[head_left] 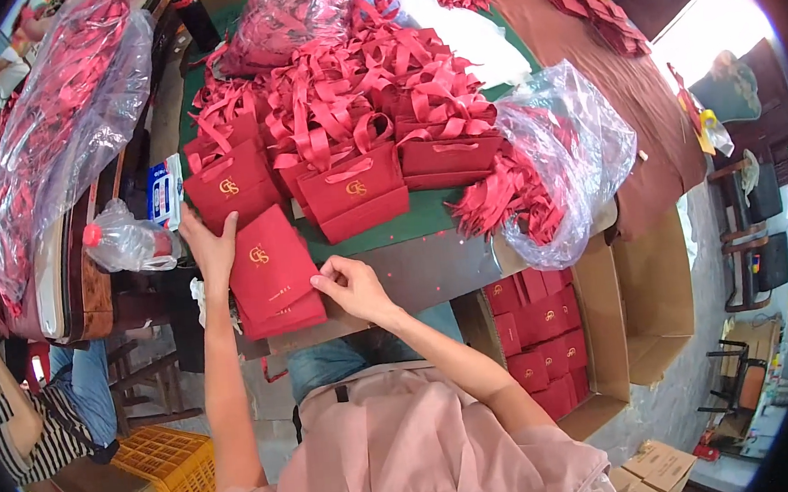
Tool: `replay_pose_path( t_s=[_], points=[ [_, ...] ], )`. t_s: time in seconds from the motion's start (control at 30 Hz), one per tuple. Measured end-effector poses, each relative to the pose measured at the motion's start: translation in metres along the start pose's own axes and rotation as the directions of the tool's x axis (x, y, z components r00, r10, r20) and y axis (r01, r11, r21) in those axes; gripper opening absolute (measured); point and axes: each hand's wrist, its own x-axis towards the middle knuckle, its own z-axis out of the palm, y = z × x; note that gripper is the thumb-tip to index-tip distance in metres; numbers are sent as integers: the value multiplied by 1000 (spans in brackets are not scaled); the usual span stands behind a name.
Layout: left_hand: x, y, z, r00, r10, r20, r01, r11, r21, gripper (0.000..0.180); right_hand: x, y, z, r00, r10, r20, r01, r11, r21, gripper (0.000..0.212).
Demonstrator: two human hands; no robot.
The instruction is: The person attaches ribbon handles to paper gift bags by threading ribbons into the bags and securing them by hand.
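Note:
A small stack of flat red paper gift bags (pixel 271 267) with gold marks lies at the table's front edge, its lower ends overhanging. My left hand (pixel 210 249) rests against the stack's upper left side, thumb and fingers spread apart. On the stack's right side, my right hand (pixel 358 290) has thumb and forefinger pinched at the edge of a bag. Just beyond stand rows of red gift bags (pixel 353 198) with ribbon handles, the loops piled in a tangle on top. Part of the left fingers' contact with the stack is hidden.
Left of my hand are a clear plastic bottle (pixel 130 239) and a blue-and-white packet (pixel 165 192). Clear plastic bags of red ribbons (pixel 565 163) lie right and behind. An open carton (pixel 599 322) below right holds packed red bags. A person in stripes (pixel 24 428) sits at left.

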Motion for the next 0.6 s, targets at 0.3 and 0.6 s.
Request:
replay_pose_path(
  t_s=[0.3,0.6],
  points=[
    [-69,121,-43,950,311,-35,-313,948,-63,37,-64,15,-91,996,85,-40,-79,987,142,18],
    [-171,171,6,760,425,492,-337,905,-260,51,-100,-5,-139,937,-162,-310,2,889,-459,9]
  ],
)
